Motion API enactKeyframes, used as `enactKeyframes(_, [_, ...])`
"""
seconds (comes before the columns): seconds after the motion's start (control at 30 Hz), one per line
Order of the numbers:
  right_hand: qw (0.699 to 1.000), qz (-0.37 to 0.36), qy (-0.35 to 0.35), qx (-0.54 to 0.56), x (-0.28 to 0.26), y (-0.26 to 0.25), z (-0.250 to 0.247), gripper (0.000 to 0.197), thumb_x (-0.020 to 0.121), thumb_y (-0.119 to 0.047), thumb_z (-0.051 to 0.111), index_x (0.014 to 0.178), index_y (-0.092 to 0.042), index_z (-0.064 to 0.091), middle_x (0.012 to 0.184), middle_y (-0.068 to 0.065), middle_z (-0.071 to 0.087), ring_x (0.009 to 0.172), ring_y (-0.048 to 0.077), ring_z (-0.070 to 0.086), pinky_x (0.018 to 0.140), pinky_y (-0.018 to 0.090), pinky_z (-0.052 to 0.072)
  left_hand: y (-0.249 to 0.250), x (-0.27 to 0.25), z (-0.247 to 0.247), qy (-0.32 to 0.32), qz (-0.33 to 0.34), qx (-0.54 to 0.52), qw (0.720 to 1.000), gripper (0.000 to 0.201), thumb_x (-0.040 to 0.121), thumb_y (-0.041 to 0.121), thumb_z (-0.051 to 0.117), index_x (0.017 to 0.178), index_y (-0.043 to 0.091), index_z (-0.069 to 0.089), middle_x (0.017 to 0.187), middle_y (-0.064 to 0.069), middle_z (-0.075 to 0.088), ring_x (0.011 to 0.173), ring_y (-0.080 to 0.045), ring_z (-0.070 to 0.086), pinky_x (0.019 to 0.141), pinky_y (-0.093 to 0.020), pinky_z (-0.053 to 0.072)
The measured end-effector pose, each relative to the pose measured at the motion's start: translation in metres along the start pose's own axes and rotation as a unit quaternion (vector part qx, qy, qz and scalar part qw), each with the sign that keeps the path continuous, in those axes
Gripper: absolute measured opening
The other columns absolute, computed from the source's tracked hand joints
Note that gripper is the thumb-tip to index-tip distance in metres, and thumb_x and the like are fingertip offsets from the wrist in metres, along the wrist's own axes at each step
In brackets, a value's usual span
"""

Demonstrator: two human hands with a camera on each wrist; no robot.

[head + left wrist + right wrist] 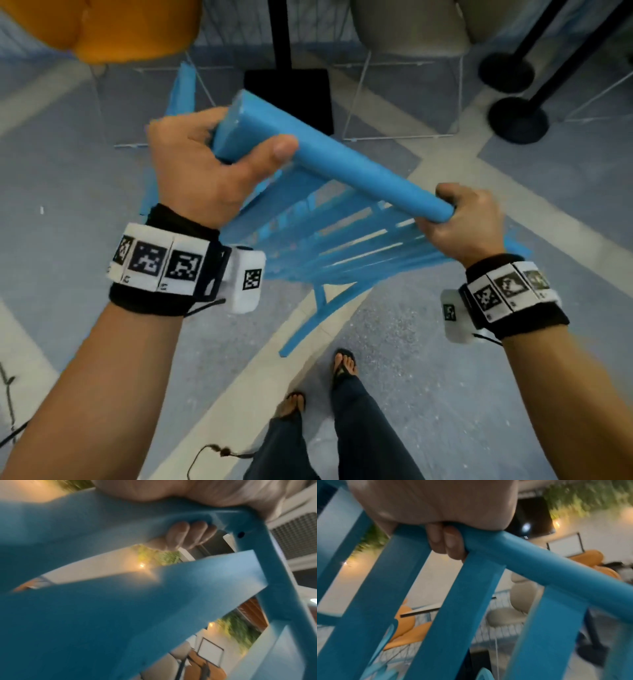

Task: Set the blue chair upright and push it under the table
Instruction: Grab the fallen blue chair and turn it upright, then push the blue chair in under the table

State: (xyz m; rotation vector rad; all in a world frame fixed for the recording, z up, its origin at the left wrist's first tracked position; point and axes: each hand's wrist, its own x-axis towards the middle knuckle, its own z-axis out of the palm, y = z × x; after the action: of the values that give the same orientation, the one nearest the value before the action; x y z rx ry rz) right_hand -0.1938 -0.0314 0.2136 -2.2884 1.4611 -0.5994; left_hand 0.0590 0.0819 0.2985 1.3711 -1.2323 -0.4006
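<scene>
Both hands are clamped on the top rail [339, 161] of the blue chair [329, 236], one at each end, which looks like the surest way to steer a frame this wide while it is tipped. The left hand [202, 168] wraps the far-left end of the rail with its thumb laid along the front face, and in the left wrist view its fingertips [185, 535] curl under the rail beside the corner post. The right hand [462, 222] closes over the other end; from the right wrist its fingers [447, 542] hook down between two back slats [458, 615], a hold that likely stops the rail from rolling in the palm. The chair is not yet upright: its back leans toward the person and one leg [308, 325] reaches to the pale stripe of the floor [428, 377] just ahead of the sandalled feet [342, 366]. Whether the other legs touch down is hidden by the slats. Beyond it stands a black pedestal base [291, 96], probably the table's, flanked by an orange chair [113, 27] and a beige chair [411, 27] on wire legs; the tabletop itself is not in sight. Gripping the rail's ends should give leverage for rocking the seat level, then pushing forward.
</scene>
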Motion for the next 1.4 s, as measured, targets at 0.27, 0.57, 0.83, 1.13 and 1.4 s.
enactKeyframes(0.27, [0.987, -0.112, 0.000, -0.112, -0.025, -0.095, -0.012, 0.036, 0.058, -0.049, 0.054, 0.054, -0.017, 0.041, 0.046, 0.006, 0.046, 0.052, 0.034, 0.051, 0.055, 0.031, 0.029, -0.023, -0.064, -0.077, 0.135, -0.031, -0.120, 0.983, 0.039, 0.063, 0.082, 0.051, 0.054, 0.046, 0.064, 0.034, 0.017, 0.050, 0.033, -0.002, 0.042, 0.041, -0.038, 0.025])
enactKeyframes(0.57, [0.974, -0.194, -0.028, -0.111, -0.087, -0.137, 0.047, 0.038, 0.061, -0.055, 0.046, 0.055, -0.018, 0.046, 0.039, -0.002, 0.037, 0.035, 0.022, 0.039, 0.044, 0.023, 0.029, -0.101, -0.151, -0.130, 0.338, -0.155, -0.089, 0.924, 0.066, 0.056, 0.059, 0.047, 0.078, -0.004, 0.043, 0.058, 0.001, 0.046, 0.048, 0.004, 0.045, 0.049, -0.007, 0.035])
enactKeyframes(0.83, [0.953, -0.230, -0.138, -0.144, -0.137, -0.158, 0.115, 0.034, 0.058, -0.035, 0.079, 0.064, -0.016, 0.051, 0.039, 0.006, 0.055, 0.034, 0.030, 0.053, 0.040, 0.027, 0.036, -0.146, -0.222, -0.165, 0.415, -0.253, -0.063, 0.872, 0.020, 0.063, 0.024, 0.047, 0.047, 0.014, 0.051, 0.038, 0.012, 0.060, 0.045, -0.003, 0.052, 0.052, -0.016, 0.044])
enactKeyframes(1.13, [0.959, -0.227, -0.144, -0.082, -0.165, -0.131, 0.118, 0.030, 0.068, -0.036, 0.076, 0.073, -0.016, 0.055, 0.052, 0.002, 0.061, 0.042, 0.024, 0.054, 0.042, 0.028, 0.047, -0.127, -0.243, -0.148, 0.421, -0.288, 0.192, 0.838, 0.020, 0.075, 0.019, 0.051, 0.079, 0.005, 0.065, 0.083, -0.013, 0.069, 0.080, -0.018, 0.058, 0.078, -0.032, 0.045])
enactKeyframes(1.4, [0.982, -0.084, -0.024, -0.166, -0.161, -0.066, 0.088, 0.051, 0.082, -0.044, 0.032, 0.052, -0.010, 0.054, 0.048, 0.005, 0.051, 0.040, 0.026, 0.046, 0.045, 0.017, 0.009, -0.106, -0.237, -0.104, 0.115, -0.178, 0.531, 0.821, 0.033, 0.076, 0.027, 0.050, 0.057, 0.008, 0.069, 0.054, -0.015, 0.067, 0.065, -0.032, 0.061, 0.098, -0.040, 0.037])
